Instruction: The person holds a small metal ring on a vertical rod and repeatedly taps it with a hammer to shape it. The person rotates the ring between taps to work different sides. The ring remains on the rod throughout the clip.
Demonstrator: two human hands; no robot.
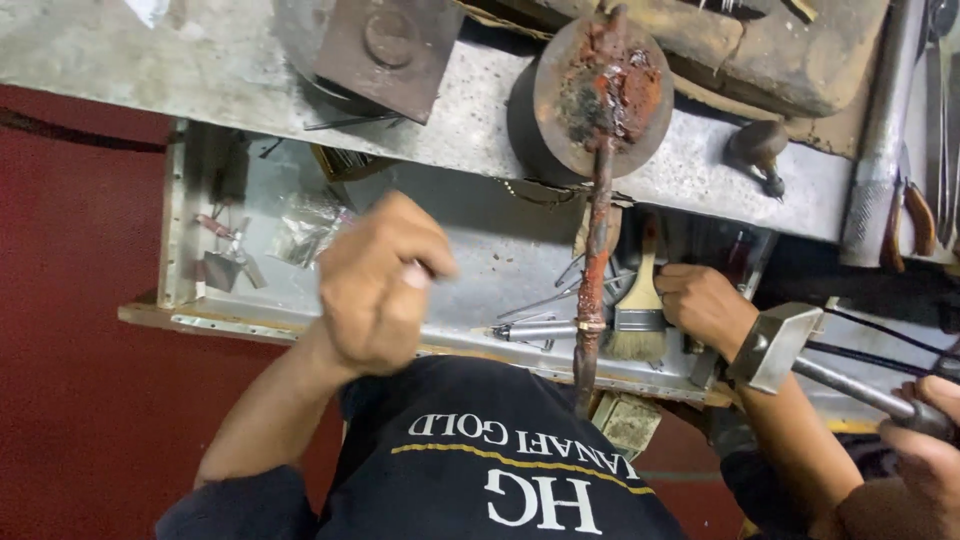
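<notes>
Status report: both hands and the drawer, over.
Left hand fisted above open drawer. Right hand in drawer beside brush. Rusty rod stands between them. Another hand holds hammer.

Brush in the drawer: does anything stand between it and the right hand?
Nothing visible does. The right hand is right beside the brush in the open drawer; the rusty rod lies on the brush's other side.

Open metal drawer under the worktop: bare floor in the middle, between the two hands. Left corner crowded with small metal scraps and clear bags. Right half blocked by a long rusty rod slanting down from a round steel block, with a paintbrush just beside it. Farther right, barred by a hammer head.
</notes>
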